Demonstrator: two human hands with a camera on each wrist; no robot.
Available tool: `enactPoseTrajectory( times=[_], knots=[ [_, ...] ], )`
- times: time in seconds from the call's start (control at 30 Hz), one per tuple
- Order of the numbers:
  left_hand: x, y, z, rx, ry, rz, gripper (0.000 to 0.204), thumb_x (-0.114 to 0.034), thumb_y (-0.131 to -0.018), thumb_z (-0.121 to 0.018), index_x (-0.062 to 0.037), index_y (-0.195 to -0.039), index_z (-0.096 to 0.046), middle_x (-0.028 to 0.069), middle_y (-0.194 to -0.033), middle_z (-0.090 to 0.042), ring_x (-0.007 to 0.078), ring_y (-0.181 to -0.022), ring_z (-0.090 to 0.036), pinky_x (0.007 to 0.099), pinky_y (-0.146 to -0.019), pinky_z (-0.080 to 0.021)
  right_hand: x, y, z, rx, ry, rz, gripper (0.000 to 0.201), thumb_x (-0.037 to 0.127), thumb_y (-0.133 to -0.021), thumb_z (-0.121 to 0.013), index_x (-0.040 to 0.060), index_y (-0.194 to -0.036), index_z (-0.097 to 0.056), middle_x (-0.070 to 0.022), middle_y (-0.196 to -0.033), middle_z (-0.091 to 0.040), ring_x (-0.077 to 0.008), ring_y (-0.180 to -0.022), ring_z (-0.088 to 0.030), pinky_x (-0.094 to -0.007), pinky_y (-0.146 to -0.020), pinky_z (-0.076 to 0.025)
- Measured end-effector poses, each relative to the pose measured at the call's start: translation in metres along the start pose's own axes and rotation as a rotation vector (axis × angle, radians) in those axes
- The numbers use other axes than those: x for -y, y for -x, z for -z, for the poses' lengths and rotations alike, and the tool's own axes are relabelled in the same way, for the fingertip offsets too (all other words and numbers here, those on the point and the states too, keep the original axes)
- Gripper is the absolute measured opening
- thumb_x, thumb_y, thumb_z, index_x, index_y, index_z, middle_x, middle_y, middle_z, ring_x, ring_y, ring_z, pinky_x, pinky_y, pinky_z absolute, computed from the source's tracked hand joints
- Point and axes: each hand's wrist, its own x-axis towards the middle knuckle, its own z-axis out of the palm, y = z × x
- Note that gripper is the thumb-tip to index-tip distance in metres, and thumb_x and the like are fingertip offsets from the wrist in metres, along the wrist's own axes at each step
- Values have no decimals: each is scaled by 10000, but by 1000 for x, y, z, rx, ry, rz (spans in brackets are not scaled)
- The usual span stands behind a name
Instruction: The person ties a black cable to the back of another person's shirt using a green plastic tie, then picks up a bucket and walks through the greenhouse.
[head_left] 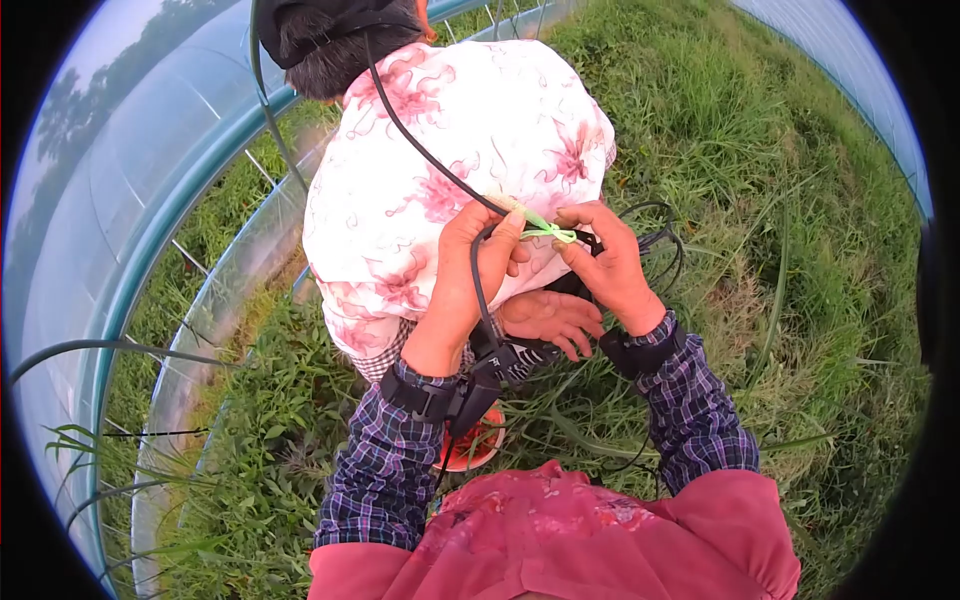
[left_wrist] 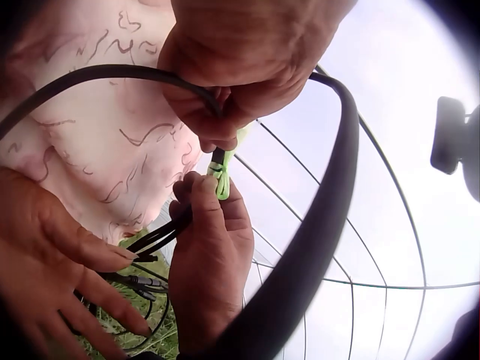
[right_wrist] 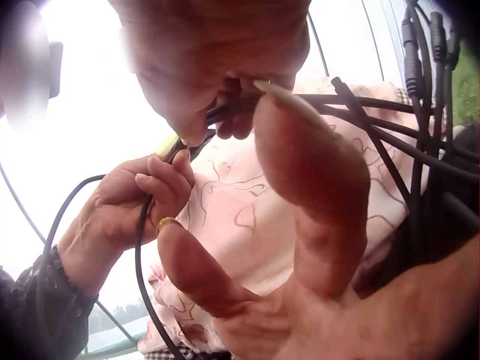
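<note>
Black cables (head_left: 425, 150) run across the back of a person in a white floral shirt (head_left: 400, 190). A bright green tie (head_left: 553, 232), looped in a bow, sits round the cables between the two hands. My left hand (head_left: 478, 258) pinches the cable and tie from the left, thumb against fingers. Just right of the bow, my right hand (head_left: 612, 268) pinches the cables. In the left wrist view the green tie (left_wrist: 222, 183) shows between both sets of fingertips. Below them a third, spread hand (head_left: 553, 318) belongs to the other person, its palm showing.
A red-filled bowl (head_left: 475, 445) stands on the ground below my left forearm. Loose cable coils (head_left: 665, 240) hang right of the hands. Curved greenhouse tubing (head_left: 160, 240) and clear film rise at the left. Grass and weeds (head_left: 740, 130) cover the ground on the right.
</note>
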Motion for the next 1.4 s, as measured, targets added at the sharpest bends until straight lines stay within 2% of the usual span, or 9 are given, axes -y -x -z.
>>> enactPoseTrajectory(
  times=[0.1,0.27,0.4,0.57,0.8,0.97,1.07,1.17,1.4],
  knots=[
    [6,-3,4,19,51,-10,129,-121,-904,-565,1,-939,-592,40,-717,-600,70,-567,-531,204,-486,-425,-10,3,8,127,152,52,245,5,-748,-645,15,-990,-610,-118,-890,-603,-252,-818,-597,-307,-718,-471],
    [-1,-1,-8,11,68,9,138,-126,-906,-560,2,-941,-598,38,-714,-600,68,-571,-532,204,-493,-431,-7,7,5,-33,65,76,233,-37,-722,-624,14,-949,-603,-110,-874,-605,-249,-794,-600,-304,-702,-471],
    [-2,-3,-12,-1,39,34,150,-137,-908,-558,5,-933,-601,36,-714,-601,70,-575,-540,207,-505,-444,-8,4,6,-39,82,91,237,-48,-704,-612,16,-932,-599,-110,-862,-605,-259,-771,-599,-311,-685,-475],
    [-2,1,-17,36,27,71,129,-103,-903,-534,13,-942,-575,57,-749,-611,84,-611,-540,208,-545,-439,1,-5,5,-7,153,223,241,-18,-680,-633,28,-916,-607,-110,-831,-615,-267,-774,-608,-329,-676,-485],
    [7,-2,-11,34,99,69,121,-73,-885,-522,15,-933,-590,51,-718,-610,80,-569,-539,211,-515,-452,2,-14,2,83,159,215,254,10,-682,-654,33,-931,-611,-121,-831,-614,-287,-790,-609,-342,-697,-489],
    [8,-3,-3,-32,157,46,130,-85,-902,-523,21,-932,-592,60,-761,-618,78,-596,-542,207,-516,-447,2,-5,11,65,126,27,259,40,-699,-693,30,-941,-601,-116,-867,-609,-265,-794,-601,-335,-699,-475],
    [14,-6,1,19,174,75,134,-89,-908,-523,23,-933,-594,65,-784,-621,76,-612,-542,204,-520,-447,-18,10,16,69,154,62,241,0,-720,-661,13,-948,-583,-93,-880,-606,-196,-812,-589,-294,-713,-463],
    [8,-4,-5,61,176,107,143,-102,-928,-495,16,-970,-564,76,-817,-620,87,-633,-539,217,-552,-451,-17,9,13,-15,100,77,233,24,-693,-685,26,-911,-602,-96,-843,-605,-235,-761,-594,-312,-665,-470],
    [11,-3,-6,62,133,77,107,-88,-902,-533,-3,-930,-592,48,-751,-621,67,-599,-544,205,-510,-456,-2,1,7,7,103,137,226,-38,-663,-623,24,-880,-610,-107,-815,-614,-237,-732,-601,-302,-648,-472]
  ],
)
